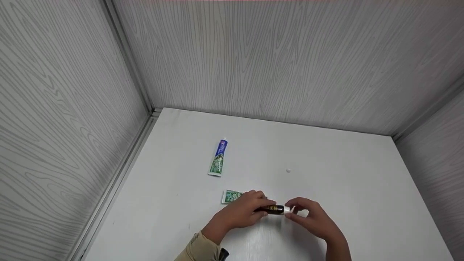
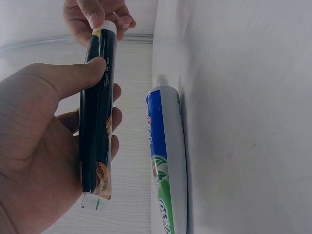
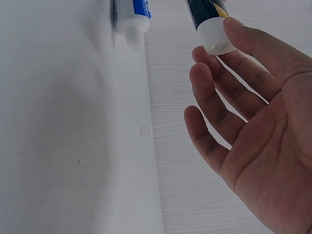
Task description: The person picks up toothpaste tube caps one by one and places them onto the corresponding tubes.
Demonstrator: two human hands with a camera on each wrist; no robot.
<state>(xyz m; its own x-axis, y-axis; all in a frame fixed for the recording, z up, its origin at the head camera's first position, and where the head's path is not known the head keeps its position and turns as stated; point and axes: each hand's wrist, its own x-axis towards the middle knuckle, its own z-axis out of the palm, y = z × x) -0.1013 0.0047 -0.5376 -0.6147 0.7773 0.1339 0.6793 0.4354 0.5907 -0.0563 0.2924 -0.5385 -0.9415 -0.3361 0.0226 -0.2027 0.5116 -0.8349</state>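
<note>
Nearest me, a tan sleeve [image 1: 203, 248] leads to the person's left hand [image 1: 243, 211], which grasps a dark toothpaste tube [image 1: 274, 209] above the white tabletop [image 1: 362, 181], thumb on one side and fingers wrapped behind. The right hand [image 1: 314, 219] pinches the white cap [image 1: 287, 210] at the tube's end between thumb and forefinger, the other fingers loosely bent and spread. The cap sits on the tube, and whatever is inside is hidden by the opaque wall. Just beyond, partly under the left hand, lies a green-ended toothpaste tube [image 1: 232, 196]; the head view gives only that end clearly, while the left wrist view adds its blue section and a ridged white tip. The left wrist view alone also shows the dark tube's pale flat end and a brown picture printed near it. Farther off is a small white piece [image 1: 288, 170], too small for me to identify, then, to the left, a blue-and-green toothpaste tube [image 1: 218, 158] lying flat, its contents likewise hidden. Grey wood-grain panels [image 1: 253, 58] rise behind.
</note>
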